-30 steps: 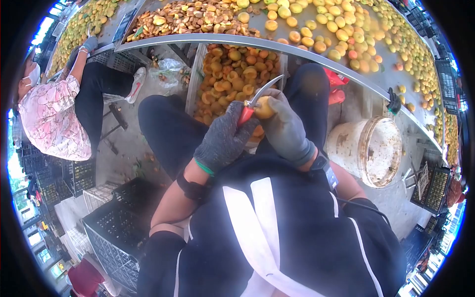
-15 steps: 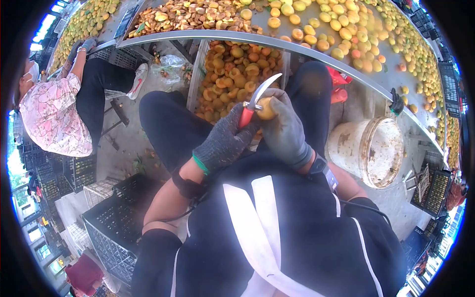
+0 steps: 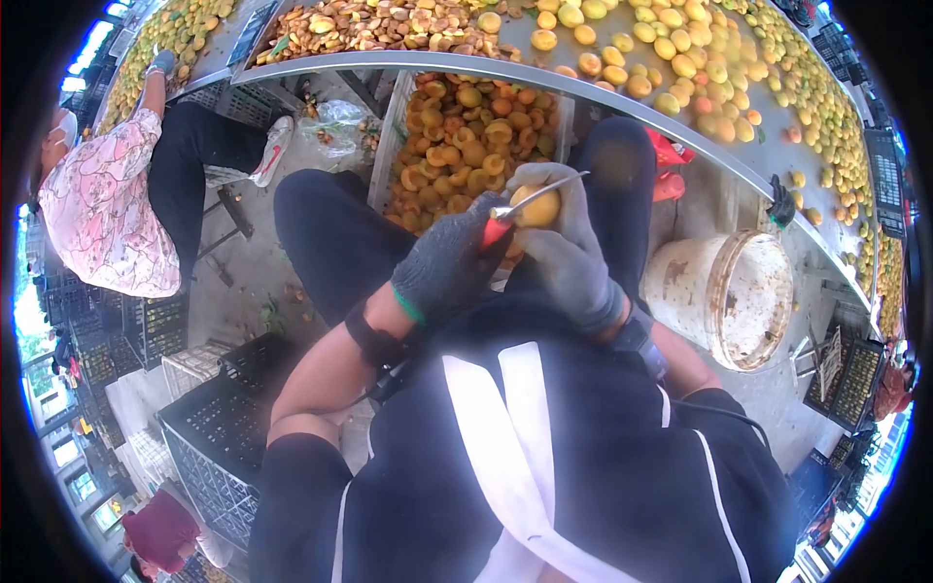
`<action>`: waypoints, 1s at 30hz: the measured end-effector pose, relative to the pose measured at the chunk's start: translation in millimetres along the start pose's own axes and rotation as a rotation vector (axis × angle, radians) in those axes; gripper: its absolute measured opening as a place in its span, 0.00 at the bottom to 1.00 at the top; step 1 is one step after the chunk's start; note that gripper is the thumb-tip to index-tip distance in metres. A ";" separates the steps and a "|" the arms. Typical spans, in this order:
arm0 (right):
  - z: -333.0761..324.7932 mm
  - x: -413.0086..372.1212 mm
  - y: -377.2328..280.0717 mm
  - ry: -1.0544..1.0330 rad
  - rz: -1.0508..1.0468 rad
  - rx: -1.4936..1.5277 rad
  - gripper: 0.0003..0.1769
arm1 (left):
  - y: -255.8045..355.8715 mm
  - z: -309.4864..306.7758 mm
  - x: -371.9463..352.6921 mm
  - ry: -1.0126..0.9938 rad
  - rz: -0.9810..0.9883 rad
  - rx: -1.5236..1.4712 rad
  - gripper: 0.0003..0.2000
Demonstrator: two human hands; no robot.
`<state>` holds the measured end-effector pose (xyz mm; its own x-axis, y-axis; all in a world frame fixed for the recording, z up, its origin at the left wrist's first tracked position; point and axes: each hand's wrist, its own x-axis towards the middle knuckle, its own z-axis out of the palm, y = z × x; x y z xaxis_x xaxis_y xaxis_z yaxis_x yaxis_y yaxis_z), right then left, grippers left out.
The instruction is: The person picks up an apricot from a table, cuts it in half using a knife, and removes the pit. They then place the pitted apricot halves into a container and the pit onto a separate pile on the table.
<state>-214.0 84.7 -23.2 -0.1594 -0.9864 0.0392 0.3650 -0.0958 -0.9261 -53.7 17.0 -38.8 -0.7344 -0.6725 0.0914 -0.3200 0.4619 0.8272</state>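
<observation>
My gloved left hand is closed round the red handle of a curved knife. The blade slants up to the right and lies across the front of an apricot. In a grey glove, my right hand grips that apricot between the fingers above and the thumb below. Whether the blade has cut the skin cannot be made out. Beyond both hands, between my knees, stands a crate filled with apricot halves.
A metal-edged table curves ahead, bearing a heap of apricot stones and many whole apricots. At right lies a dirty white bucket; a black crate is at left. A co-worker in a floral top sits at far left.
The knife has turned from pointing up beside the apricot to lying across it. My right fingers have shifted higher around the fruit. The co-worker's arm has reached farther over the table.
</observation>
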 end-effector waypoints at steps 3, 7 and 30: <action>-8.9 1.4 -3.0 -0.016 0.076 -0.206 0.24 | -6.8 -5.8 8.5 -0.073 -0.009 0.203 0.18; -15.4 6.5 -7.4 0.000 0.183 -0.233 0.27 | -6.5 5.7 11.6 -0.050 -0.061 0.196 0.15; -37.6 29.3 -21.5 -0.299 -0.032 0.370 0.27 | 57.6 -40.5 -0.3 0.011 -0.110 -0.134 0.22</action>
<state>-261.1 62.9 -16.2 0.0756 -0.9721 0.2219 0.6748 -0.1140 -0.7291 -47.7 20.5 31.3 -0.6925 -0.7214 0.0019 -0.3147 0.3044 0.8991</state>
